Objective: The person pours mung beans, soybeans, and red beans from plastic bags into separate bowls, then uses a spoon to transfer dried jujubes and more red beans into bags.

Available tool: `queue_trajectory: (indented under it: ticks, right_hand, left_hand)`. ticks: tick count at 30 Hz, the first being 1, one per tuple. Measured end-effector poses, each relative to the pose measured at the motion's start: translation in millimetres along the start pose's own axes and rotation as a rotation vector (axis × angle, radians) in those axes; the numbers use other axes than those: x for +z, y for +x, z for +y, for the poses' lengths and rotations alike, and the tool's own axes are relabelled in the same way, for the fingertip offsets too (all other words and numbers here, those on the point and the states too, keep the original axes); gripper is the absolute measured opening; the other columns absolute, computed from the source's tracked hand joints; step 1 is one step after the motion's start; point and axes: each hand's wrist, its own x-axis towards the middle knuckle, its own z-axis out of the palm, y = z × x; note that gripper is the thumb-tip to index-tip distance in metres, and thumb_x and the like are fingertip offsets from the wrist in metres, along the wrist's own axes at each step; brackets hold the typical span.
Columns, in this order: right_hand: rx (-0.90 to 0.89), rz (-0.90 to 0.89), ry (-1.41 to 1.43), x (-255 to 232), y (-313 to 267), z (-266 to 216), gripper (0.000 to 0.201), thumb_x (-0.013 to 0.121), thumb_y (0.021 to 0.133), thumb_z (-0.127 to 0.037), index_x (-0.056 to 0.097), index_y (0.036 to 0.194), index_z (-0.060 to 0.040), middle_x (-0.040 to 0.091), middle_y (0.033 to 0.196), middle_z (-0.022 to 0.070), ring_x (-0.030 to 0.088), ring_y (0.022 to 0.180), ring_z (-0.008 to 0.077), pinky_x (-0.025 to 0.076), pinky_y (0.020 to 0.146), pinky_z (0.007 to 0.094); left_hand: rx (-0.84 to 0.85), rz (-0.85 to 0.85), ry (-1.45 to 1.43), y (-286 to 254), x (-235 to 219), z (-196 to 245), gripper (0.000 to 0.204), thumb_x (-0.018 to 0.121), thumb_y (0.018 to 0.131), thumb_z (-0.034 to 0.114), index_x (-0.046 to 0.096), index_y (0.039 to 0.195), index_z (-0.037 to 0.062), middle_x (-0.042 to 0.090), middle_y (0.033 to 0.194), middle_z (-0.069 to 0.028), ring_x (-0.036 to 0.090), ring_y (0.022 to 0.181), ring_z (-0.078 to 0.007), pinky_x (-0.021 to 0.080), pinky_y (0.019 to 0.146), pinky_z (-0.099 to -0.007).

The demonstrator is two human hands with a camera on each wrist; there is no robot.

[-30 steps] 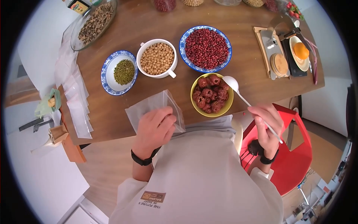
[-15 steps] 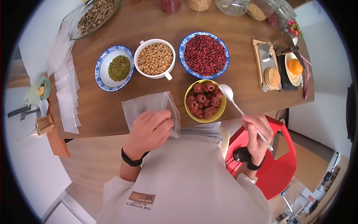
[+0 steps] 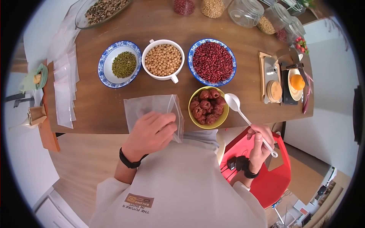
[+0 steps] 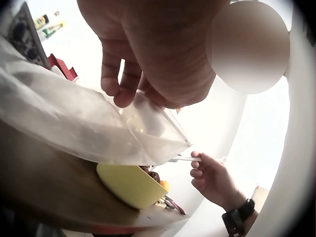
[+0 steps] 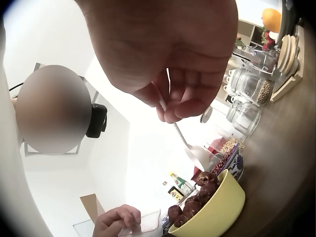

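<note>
In the head view the left hand (image 3: 151,133) pinches the edge of a clear plastic bag (image 3: 142,108) at the table's front edge. The right hand (image 3: 260,146) grips the handle of a white spoon (image 3: 232,102), whose bowl hangs beside the right rim of a yellow bowl (image 3: 191,115) of dark red dried fruit (image 3: 205,104). In the right wrist view the spoon's bowl (image 5: 197,157) looks empty, above the fruit (image 5: 206,189). The left wrist view has the bag (image 4: 89,123) hanging from curled fingers, partly in front of the yellow bowl (image 4: 129,185).
Behind stand bowls of green beans (image 3: 124,64), chickpeas (image 3: 163,60) and red beans (image 3: 213,62). More plastic bags (image 3: 64,91) lie at the left. Glass jars (image 3: 245,13) line the back. A wooden tray (image 3: 262,76) and an orange (image 3: 297,82) are at the right.
The head view has shifted, bringing more of the jars into sight. The spoon's bowl has moved slightly down and away from the yellow bowl's rim. Both hands keep their holds.
</note>
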Motion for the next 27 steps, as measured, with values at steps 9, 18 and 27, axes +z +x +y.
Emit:
queue_trajectory:
  ticks: [9,18,27]
  right_hand:
    - [-0.106,0.012,-0.226,-6,-10,-11,0.019,0.061,0.097,-0.012,0.073,0.094,0.0027,0.067,0.078,0.0110,0.064,0.065,0.0198,0.049,0.058,0.0305]
    - [-0.432,-0.159,-0.226,7,-6,-17,0.012,0.068,0.079,-0.003,0.075,0.089,0.0005,0.066,0.076,0.0092,0.062,0.064,0.0246,0.050,0.055,0.0341]
    - [-0.379,-0.121,-0.353,7,-7,-14,0.011,0.068,0.080,0.001,0.074,0.089,0.0027,0.067,0.077,0.0099,0.064,0.066,0.0244,0.050,0.056,0.0340]
  left_hand:
    - [0.009,-0.013,0.005,-1,-1,0,0.018,0.071,0.073,0.002,0.061,0.088,0.0034,0.061,0.104,-0.0071,0.061,0.080,-0.0210,0.049,0.066,-0.0344]
    - [0.017,-0.004,0.010,1,-1,5,0.017,0.070,0.074,0.001,0.060,0.087,0.0032,0.061,0.102,-0.0072,0.062,0.081,-0.0210,0.049,0.064,-0.0345]
    - [-0.015,0.037,-0.014,1,6,5,0.019,0.068,0.068,-0.002,0.063,0.085,0.0049,0.063,0.102,-0.0070,0.059,0.070,-0.0235,0.049,0.063,-0.0360]
